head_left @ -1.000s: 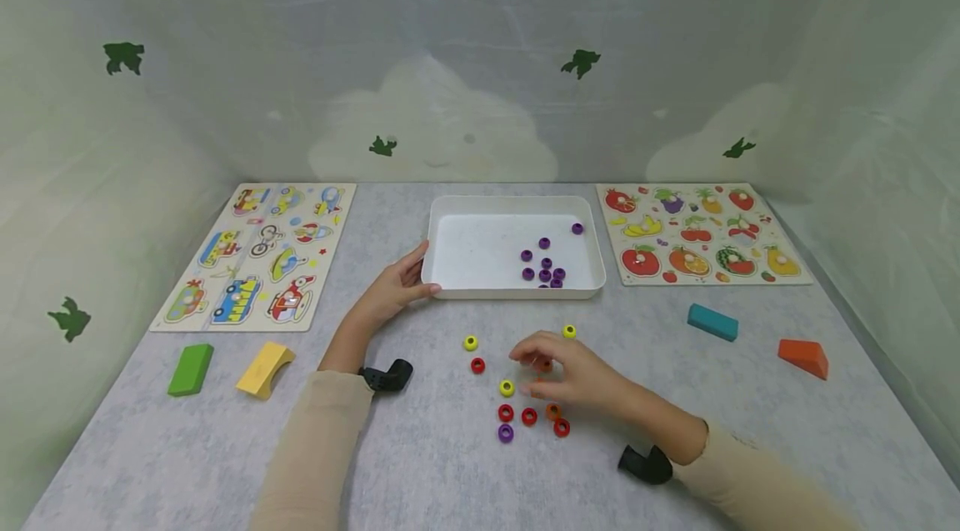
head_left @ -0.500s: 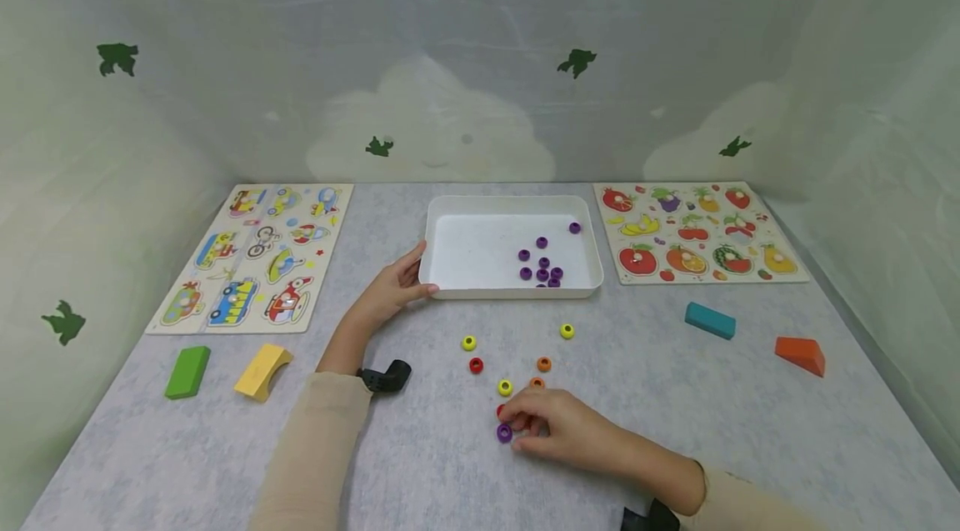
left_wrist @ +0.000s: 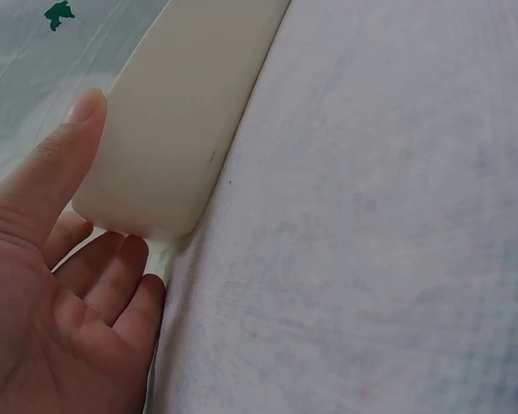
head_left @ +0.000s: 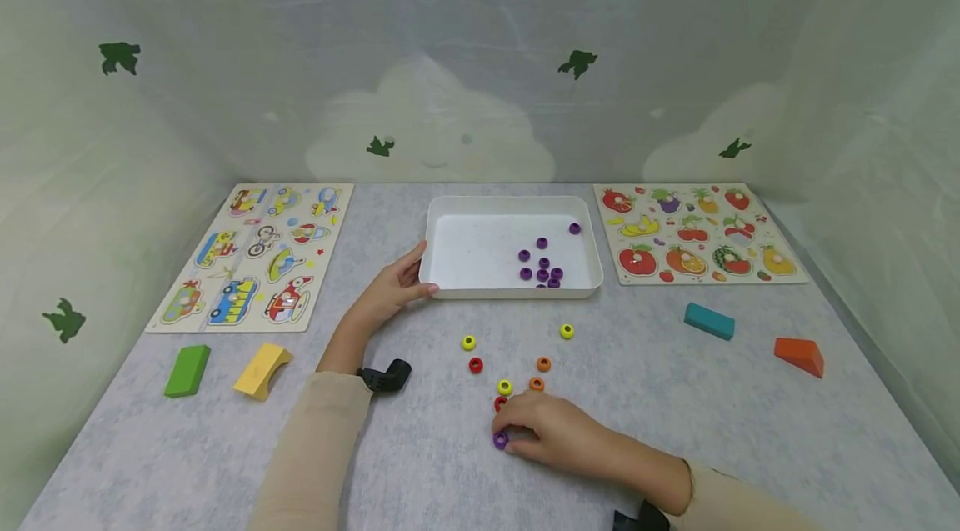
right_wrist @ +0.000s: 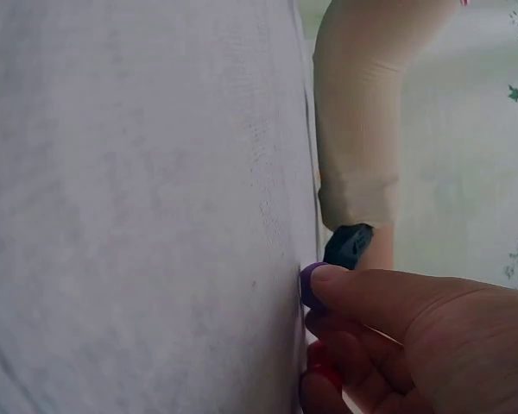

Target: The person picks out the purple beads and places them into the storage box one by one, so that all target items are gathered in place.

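Observation:
A white tray with several purple beads in its right half stands at the middle back. My left hand holds its near left corner, thumb along the front wall and fingers at the side, as the left wrist view shows on the tray wall. Lower down, my right hand pinches a single purple bead close over the table. In the right wrist view the thumb covers part of this purple bead. A red bead peeks out behind the index finger; the hand hides other beads.
Loose beads lie between tray and right hand: a yellow bead, a red bead, an orange bead and others. Picture puzzle boards flank the tray. Green, yellow, teal and orange blocks lie at the sides.
My right hand has come down and left from above the orange and red beads to the purple bead, which has shifted slightly nearer. The left hand keeps its hold on the tray.

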The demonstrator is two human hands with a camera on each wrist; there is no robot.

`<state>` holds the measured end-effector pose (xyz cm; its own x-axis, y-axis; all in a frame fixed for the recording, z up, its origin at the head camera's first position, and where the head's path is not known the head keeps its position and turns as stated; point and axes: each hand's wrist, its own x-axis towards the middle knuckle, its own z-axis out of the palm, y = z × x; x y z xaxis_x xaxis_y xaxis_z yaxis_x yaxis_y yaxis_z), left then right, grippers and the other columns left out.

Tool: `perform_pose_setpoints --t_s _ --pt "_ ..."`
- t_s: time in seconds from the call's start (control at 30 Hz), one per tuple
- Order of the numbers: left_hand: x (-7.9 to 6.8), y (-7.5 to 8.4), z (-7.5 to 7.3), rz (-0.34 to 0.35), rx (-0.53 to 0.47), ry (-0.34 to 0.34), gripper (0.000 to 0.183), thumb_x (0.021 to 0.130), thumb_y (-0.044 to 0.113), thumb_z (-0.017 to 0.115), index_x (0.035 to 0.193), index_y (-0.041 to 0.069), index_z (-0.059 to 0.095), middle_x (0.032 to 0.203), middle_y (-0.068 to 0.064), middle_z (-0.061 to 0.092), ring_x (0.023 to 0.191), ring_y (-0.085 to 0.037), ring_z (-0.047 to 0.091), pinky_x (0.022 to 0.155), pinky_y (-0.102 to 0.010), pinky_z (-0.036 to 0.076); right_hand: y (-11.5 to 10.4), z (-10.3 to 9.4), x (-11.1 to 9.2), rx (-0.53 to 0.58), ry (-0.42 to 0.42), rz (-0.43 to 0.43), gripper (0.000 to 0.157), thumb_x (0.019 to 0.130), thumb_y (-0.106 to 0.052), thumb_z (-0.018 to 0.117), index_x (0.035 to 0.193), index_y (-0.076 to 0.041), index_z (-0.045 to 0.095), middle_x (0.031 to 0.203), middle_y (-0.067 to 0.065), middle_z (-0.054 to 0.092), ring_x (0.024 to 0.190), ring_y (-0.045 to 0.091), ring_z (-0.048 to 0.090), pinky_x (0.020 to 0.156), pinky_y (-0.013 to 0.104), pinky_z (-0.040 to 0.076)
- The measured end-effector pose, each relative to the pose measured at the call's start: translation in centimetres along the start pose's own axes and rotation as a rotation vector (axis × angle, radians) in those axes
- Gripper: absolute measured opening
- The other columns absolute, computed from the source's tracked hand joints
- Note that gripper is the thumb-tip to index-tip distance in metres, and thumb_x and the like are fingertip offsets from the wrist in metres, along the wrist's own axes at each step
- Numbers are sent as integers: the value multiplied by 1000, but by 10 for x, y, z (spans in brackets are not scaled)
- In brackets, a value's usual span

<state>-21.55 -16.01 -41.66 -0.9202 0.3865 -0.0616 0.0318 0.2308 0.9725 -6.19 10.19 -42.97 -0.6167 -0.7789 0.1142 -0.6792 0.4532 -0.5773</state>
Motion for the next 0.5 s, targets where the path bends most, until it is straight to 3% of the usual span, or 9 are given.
perform_pose_setpoints --t_s 0.13,0.27,0.4,0.5 --pt "0 0 0 -1 -8 0 80 71 12 64 133 12 14 137 0 8 122 -14 14 97 -29 17 -2 0 1 5 -11 10 14 77 -25 59 90 -24 57 87 -19 50 82 -3 44 73 16 38" --pt "1 -1 0 6 -14 -1 80 71 12 64 133 11 14 137 -1 9 122 -16 14 97 -29 17 -1 -4 2 143 26 51 14 77 -24 58 91 -24 57 84 -17 51 75 -1 45 65 14 41" --pt "1 -3 -1 12 0 -1 80 71 12 65 133 11 15 137 0 9 122 -14 14 97 -28 17 -2 -23 8 274 152 61 17 75 -15 60 92 -15 59 84 -10 54 71 3 48 59 16 43" --pt "2 -4 -1 18 7 -4 80 71 13 65 133 12 14 137 1 8 122 -13 14 97 -27 17 -3 -46 16 289 268 69 18 74 -7 60 93 -7 59 86 -1 57 72 8 51 60 21 46"
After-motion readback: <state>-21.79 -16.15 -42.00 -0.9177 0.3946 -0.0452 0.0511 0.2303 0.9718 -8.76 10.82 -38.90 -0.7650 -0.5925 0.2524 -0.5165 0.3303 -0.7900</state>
